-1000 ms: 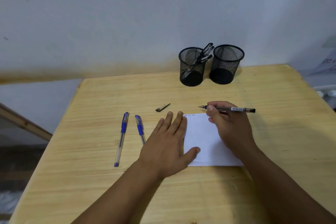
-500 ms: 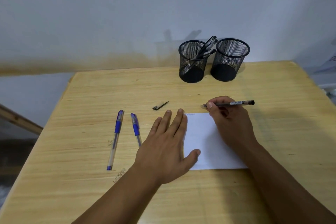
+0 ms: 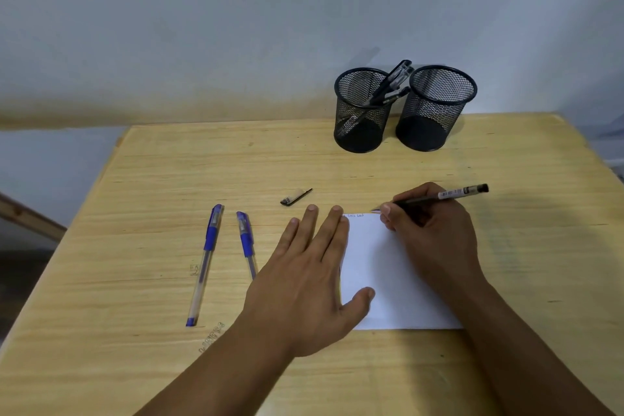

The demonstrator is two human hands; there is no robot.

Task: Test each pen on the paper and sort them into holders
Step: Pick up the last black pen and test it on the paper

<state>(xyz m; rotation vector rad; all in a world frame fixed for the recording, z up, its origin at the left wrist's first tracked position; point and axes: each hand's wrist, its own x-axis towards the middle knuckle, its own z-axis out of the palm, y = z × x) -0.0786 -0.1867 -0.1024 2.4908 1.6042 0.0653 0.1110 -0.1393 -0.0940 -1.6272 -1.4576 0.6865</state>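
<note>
A white paper [image 3: 381,267] lies on the wooden table [image 3: 169,172], with small scribbles along its top edge. My left hand [image 3: 310,277] rests flat on the paper's left edge, fingers straight. My right hand [image 3: 429,233] grips a black pen [image 3: 452,194], whose tip touches the paper's top edge. Two blue pens [image 3: 207,253] [image 3: 245,240] lie side by side left of my left hand. A black pen cap [image 3: 295,197] lies above my left fingers. Two black mesh holders stand at the back: the left holder [image 3: 363,111] has black pens in it, the right holder [image 3: 437,108] looks empty.
A pale wall rises right behind the holders. The table's left edge drops to a floor with a wooden beam [image 3: 30,218]. Faint pen marks show on the tabletop [image 3: 211,336] near my left forearm.
My right hand has tilted the black pen and brought its tip down to the paper's top edge. My left hand has stayed pressed on the paper.
</note>
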